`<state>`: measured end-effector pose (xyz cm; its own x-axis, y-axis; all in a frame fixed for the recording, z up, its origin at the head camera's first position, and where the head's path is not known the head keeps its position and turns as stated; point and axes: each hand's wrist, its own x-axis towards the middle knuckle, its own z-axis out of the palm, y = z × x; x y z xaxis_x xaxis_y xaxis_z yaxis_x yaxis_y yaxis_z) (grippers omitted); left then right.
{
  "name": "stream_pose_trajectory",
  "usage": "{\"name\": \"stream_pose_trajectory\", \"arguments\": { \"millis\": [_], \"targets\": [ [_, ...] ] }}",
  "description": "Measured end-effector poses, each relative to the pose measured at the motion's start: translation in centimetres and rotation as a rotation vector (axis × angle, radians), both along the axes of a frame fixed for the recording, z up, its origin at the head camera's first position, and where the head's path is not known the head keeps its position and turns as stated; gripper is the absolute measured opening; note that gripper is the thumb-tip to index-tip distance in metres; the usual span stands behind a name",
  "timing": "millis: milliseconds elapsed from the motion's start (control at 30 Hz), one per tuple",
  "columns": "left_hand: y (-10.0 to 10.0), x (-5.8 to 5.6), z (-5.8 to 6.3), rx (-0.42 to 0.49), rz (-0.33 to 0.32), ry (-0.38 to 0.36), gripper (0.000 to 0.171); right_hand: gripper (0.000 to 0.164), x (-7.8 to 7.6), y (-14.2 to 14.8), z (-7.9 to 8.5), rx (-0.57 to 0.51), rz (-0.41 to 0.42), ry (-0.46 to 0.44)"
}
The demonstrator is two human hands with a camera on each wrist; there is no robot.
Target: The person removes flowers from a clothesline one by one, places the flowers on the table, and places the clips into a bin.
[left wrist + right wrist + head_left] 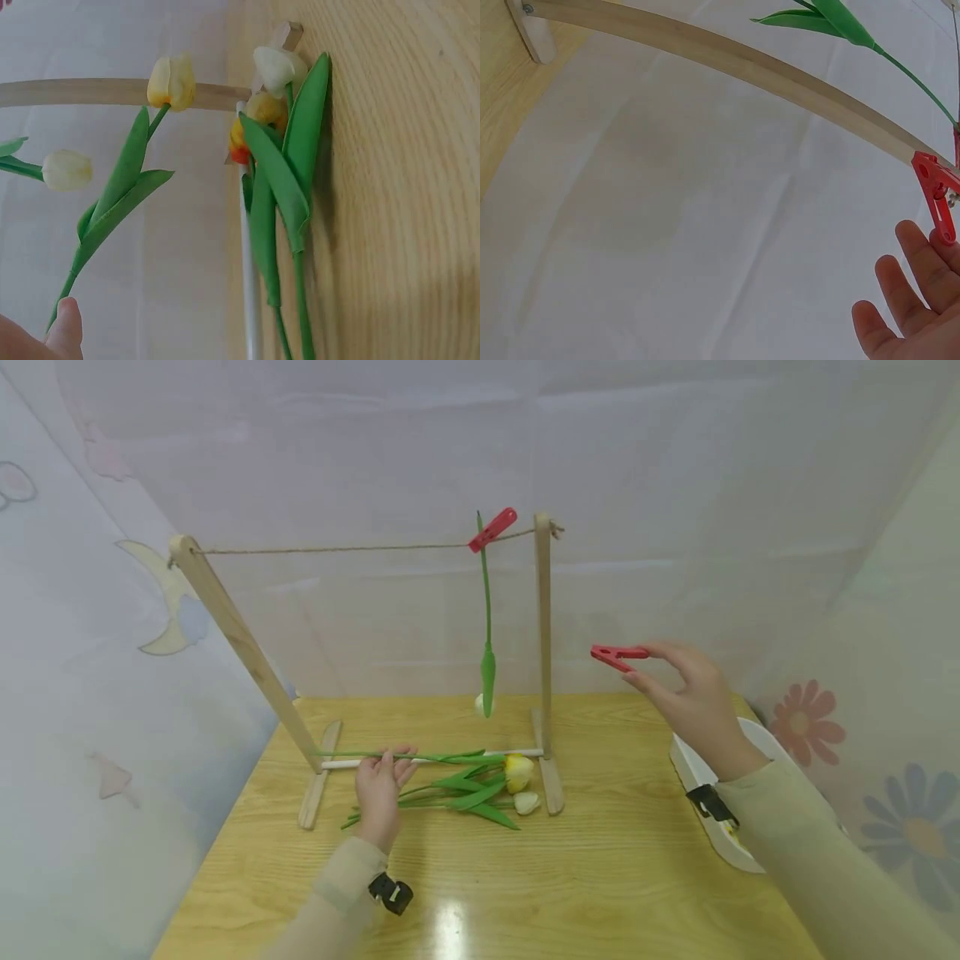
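My left hand point(381, 793) pinches the green stem of a pale yellow tulip point(171, 82) between thumb and fingers, low over the table. Below it lie a white tulip point(279, 69) and a yellow-orange tulip point(266, 112), their leaves overlapping. My right hand point(693, 702) is raised to the right of the wooden stand point(546, 635), holding a red clothespin point(617, 656) by its handle ends between thumb and finger. Another red clothespin point(493, 530) clips a white tulip point(488, 672) upside down on the string point(330, 550).
The stand's left post point(247, 647) leans outward in the head view, and a white rod point(341, 764) joins the feet. At the right table edge stands a white container point(686, 760), partly hidden by my right arm. A pale cloth point(360, 452) hangs behind.
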<state>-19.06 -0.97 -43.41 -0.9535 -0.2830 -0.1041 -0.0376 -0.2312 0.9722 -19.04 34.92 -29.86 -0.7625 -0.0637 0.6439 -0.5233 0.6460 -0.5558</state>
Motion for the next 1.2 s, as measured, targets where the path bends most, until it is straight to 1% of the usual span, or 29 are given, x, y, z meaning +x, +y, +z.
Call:
{"name": "stream_pose_trajectory", "arguments": {
  "millis": [167, 367, 500, 633, 700, 833, 967, 1033, 1200],
  "targets": [
    [0.3, 0.4, -1.1, 0.014, -0.006, -0.001, 0.034, 0.038, 0.4, 0.8, -0.6, -0.023, -0.020, -0.082],
    [0.6, 0.6, -2.4, 0.039, 0.011, -0.011, 0.033, 0.038, 0.9, 1.7, -1.1, -0.033, -0.035, -0.120],
    [0.7, 0.7, -3.0, 0.068, 0.029, -0.027, 0.032, 0.041, 1.2, 2.4, -1.6, -0.043, -0.052, -0.174],
    [0.8, 0.8, -3.6, 0.087, 0.027, -0.042, 0.031, 0.042, 1.5, 3.1, -2.2, -0.042, -0.078, -0.207],
    [0.9, 0.9, -4.0, 0.102, 0.016, -0.042, 0.033, 0.041, 1.5, 3.4, -2.5, -0.042, -0.089, -0.211],
    [1.0, 1.2, -4.7, 0.140, 0.002, -0.050, 0.037, 0.044, 1.9, 4.2, -3.1, -0.041, -0.114, -0.253],
    [1.1, 1.4, -5.3, 0.175, 0.018, -0.068, 0.041, 0.049, 2.4, 5.1, -3.6, -0.018, -0.158, -0.306],
    [1.2, 1.5, -5.5, 0.201, 0.028, -0.073, 0.036, 0.049, 2.6, 5.4, -3.8, -0.010, -0.171, -0.310],
    [1.3, 1.7, -5.8, 0.244, 0.038, -0.086, 0.008, 0.049, 2.9, 5.9, -4.1, -0.010, -0.190, -0.306]
  ]
}}
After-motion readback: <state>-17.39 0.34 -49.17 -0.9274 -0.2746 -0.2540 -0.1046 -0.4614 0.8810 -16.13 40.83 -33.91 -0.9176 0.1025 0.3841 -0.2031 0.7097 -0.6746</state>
